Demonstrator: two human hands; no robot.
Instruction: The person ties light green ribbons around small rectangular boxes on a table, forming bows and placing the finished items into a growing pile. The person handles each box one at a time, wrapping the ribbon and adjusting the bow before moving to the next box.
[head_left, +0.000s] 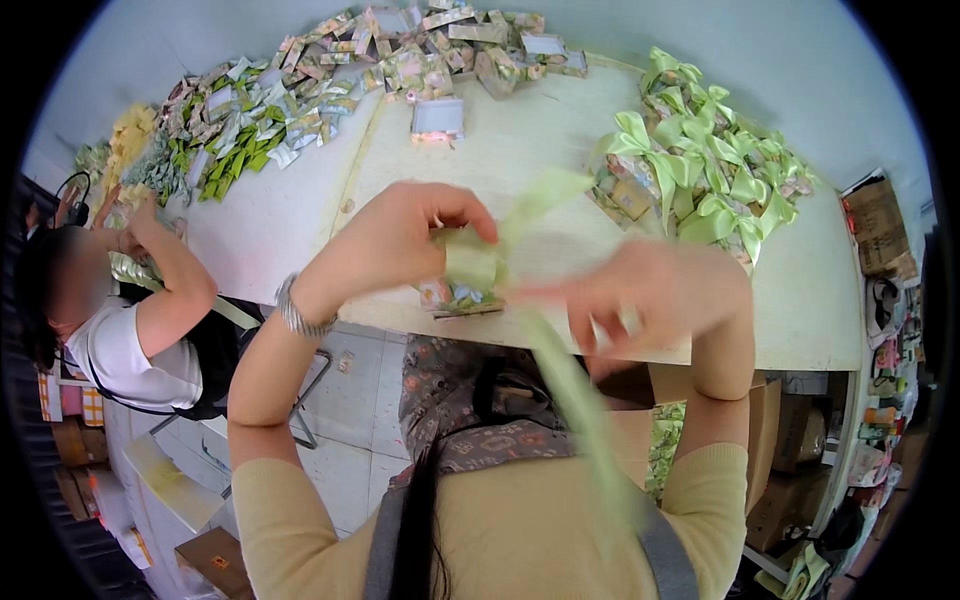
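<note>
A small box with a floral print (471, 301) sits at the near edge of the table, partly covered by ribbon. My left hand (401, 236) pinches a loop of pale green satin ribbon (472, 261) just above it. Blurred by motion, my right hand (660, 289) reaches in from the right, its index finger pointing at the middle of the ribbon. Whether its fingers grip the ribbon cannot be made out. One ribbon end sticks up beyond my hands, while the long tail (574, 405) hangs over the table edge in front of my body.
On the right of the table (540, 135) several boxes with green bows (705, 165) are piled. Unribboned floral boxes (420, 67) lie heaped at the back, beside folded ribbon pieces (247, 127). A seated person (142, 345) works at the left. Cardboard cartons (787, 435) stand under the table.
</note>
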